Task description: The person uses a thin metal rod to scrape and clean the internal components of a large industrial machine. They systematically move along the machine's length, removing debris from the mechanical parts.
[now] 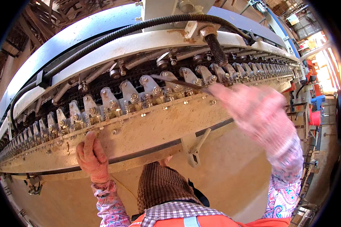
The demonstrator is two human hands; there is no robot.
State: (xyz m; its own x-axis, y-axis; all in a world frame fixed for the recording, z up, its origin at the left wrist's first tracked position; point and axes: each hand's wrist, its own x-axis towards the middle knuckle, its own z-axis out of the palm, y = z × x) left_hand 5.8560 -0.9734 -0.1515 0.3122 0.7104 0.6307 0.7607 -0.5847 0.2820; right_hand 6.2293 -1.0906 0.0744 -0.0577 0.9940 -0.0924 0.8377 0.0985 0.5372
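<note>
My right hand [254,108], in a pinkish glove and smeared by motion, grips a thin, dark, blade-like strip [178,81]. Its tip reaches left over a long row of metal brackets [130,92] with bolts and springs. Whether the strip has a handle is hidden by the glove. My left hand [91,156], gloved in dusty orange-pink, leans on the front face of a dusty tan beam [159,128] below the brackets. Its fingers point up, apart and holding nothing.
A black ribbed hose [140,25] arches above the brackets, near a thick threaded rod [216,47]. A lever clamp [195,151] hangs under the beam. Scrap wood strips [36,22] lie at the far left. Red and blue equipment [315,115] stands at right.
</note>
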